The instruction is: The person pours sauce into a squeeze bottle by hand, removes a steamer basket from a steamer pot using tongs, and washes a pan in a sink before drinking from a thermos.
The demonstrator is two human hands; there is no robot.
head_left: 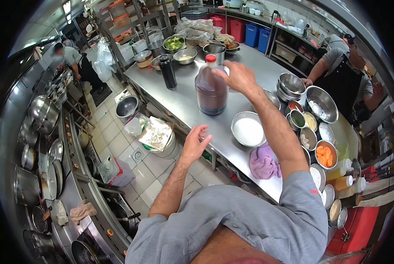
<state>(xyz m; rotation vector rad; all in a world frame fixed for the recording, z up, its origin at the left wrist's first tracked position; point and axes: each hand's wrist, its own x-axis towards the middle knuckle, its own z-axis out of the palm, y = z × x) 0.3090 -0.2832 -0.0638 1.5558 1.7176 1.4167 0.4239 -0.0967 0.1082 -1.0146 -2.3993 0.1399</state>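
A large clear plastic jug (212, 90) with a red cap and dark brown liquid stands upright on the steel table (184, 99). My right hand (240, 77) is at the jug's neck, fingers curled at its handle side; the handle itself is hidden behind them. My left hand (196, 143) hangs in the air before the table's near edge, open, fingers apart, holding nothing. Under my right forearm sits a steel bowl of white contents (248, 130), with a crumpled purple cloth (265, 163) beside it. A black bottle (167, 72) stands left of the jug.
Bowls of ingredients, one with orange slices (324, 155), crowd the table's right end near stacked steel bowls (291, 86). Behind the jug are a steel pot (214, 49) and greens (174, 43). A co-worker (344, 75) stands at the right. A stove counter (80, 187) runs along the left.
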